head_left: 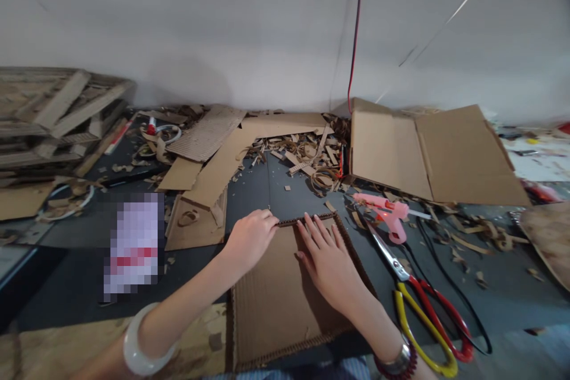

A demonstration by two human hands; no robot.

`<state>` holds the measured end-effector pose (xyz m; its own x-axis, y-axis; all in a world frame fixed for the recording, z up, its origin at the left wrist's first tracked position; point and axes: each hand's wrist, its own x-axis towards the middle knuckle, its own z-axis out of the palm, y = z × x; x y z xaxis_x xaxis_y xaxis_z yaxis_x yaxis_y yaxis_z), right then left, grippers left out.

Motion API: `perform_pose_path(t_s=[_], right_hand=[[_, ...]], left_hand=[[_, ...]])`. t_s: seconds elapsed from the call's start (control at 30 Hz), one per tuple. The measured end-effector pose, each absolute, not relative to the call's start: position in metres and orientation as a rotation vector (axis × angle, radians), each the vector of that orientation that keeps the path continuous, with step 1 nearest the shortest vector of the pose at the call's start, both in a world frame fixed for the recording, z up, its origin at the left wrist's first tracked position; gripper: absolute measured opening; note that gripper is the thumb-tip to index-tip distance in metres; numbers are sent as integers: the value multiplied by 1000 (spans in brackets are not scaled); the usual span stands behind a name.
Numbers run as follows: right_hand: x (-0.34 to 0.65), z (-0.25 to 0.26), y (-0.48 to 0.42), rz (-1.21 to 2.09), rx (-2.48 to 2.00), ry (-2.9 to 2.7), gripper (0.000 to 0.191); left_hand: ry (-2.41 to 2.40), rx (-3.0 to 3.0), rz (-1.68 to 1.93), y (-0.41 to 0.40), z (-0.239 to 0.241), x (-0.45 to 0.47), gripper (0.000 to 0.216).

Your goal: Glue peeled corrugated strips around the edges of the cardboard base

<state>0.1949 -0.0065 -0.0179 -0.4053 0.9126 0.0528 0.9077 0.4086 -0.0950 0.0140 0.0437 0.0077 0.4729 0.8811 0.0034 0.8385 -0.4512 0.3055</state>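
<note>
Two bare hands on corrugated cardboard panel, near side of dark worktable: left hand curled narrow, gripping far edge; right hand spread wide, pressing flat. Pink glue gun, scissors just right.

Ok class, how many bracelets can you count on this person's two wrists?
3: a smooth white bangle on the left wrist, and a silver metal band beside a dark red beaded bracelet on the right wrist. Others could be hidden behind these.
</note>
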Motion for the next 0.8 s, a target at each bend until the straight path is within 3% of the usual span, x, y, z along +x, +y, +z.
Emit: perform_pose_path(t_s=[0.47,0.8], right_hand=[[220,-2,50,72,-1431,-2516,19],[223,-7,54,137,-1411,-2522,16]], left_hand=[[1495,2399,198,46,7,16,22],[1525,2350,185,44,7,18,24]])
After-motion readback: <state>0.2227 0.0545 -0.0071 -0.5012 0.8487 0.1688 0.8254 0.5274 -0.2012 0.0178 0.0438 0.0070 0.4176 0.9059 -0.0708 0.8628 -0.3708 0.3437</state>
